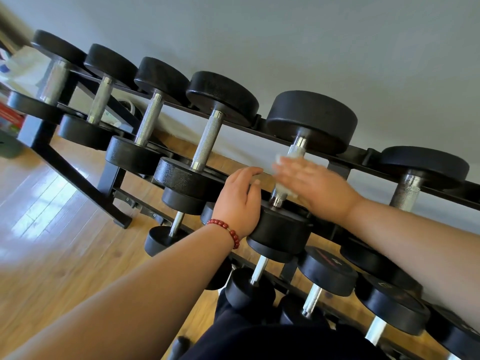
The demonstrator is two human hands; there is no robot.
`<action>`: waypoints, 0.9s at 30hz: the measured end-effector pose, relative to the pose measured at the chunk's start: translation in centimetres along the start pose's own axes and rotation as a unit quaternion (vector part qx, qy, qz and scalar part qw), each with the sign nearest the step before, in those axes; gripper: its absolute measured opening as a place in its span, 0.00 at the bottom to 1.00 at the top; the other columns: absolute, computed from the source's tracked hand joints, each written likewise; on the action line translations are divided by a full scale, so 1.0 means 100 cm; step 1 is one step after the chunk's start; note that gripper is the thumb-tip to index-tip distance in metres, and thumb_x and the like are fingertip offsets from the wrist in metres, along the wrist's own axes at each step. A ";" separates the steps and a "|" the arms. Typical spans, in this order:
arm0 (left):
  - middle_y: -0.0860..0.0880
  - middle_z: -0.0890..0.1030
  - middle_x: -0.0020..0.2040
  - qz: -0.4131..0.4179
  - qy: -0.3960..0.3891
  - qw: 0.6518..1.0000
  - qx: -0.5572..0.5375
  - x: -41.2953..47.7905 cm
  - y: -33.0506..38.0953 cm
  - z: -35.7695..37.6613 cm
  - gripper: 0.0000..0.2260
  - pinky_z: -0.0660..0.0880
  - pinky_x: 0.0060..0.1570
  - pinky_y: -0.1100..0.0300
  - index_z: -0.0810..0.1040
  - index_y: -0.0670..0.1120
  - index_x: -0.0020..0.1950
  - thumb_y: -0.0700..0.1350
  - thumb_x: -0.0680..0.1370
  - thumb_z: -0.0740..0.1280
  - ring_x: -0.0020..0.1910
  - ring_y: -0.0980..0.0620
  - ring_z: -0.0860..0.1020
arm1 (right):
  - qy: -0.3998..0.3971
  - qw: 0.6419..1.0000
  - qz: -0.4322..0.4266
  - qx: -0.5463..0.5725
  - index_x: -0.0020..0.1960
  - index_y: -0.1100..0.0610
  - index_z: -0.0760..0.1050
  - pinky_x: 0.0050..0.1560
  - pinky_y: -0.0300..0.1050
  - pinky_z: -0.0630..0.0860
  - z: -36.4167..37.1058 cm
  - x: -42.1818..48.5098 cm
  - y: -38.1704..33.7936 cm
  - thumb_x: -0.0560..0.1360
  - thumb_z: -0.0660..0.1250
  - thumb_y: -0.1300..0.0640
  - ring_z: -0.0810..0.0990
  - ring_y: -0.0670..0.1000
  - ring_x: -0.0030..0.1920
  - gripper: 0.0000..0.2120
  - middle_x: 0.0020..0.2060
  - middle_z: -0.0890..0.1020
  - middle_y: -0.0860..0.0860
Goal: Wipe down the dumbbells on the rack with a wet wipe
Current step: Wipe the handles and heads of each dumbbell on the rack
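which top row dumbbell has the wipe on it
The fifth dumbbell from the left: only its handle carries the white wipe, under the right hand.

Plain grey wall (337, 35); glossy wood plank floor (52, 203), bright glare patch; blurred clutter (23, 68) far left, perhaps bags.

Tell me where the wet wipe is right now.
Head view, right of centre: the wet wipe sits on the handle of the top row's fifth dumbbell from the left, pressed under the right hand.
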State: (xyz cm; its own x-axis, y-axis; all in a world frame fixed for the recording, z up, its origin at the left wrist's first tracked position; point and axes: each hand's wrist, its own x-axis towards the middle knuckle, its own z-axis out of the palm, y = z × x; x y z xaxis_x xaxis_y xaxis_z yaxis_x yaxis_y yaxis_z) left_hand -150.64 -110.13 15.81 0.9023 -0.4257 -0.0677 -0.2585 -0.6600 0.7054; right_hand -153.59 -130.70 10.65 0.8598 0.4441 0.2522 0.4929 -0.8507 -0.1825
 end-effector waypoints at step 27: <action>0.53 0.74 0.65 -0.027 0.004 0.999 -0.029 -0.015 -0.009 0.005 0.15 0.63 0.66 0.63 0.73 0.48 0.68 0.43 0.83 0.55 0.66 0.56 0.69 | -0.095 0.976 -0.193 -0.035 0.72 0.57 0.68 0.76 0.46 0.52 -0.018 0.000 0.019 0.78 0.55 0.59 0.63 0.51 0.73 0.23 0.72 0.68 0.53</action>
State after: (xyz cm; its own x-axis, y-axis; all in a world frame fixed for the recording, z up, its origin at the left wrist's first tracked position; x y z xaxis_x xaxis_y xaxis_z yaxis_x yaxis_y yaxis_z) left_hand -151.90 -109.23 14.97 0.9169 -0.3859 -0.1016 -0.1892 -0.6444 0.7409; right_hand -152.91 -132.82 11.96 0.6244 0.7737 0.1075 0.7803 -0.6240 -0.0407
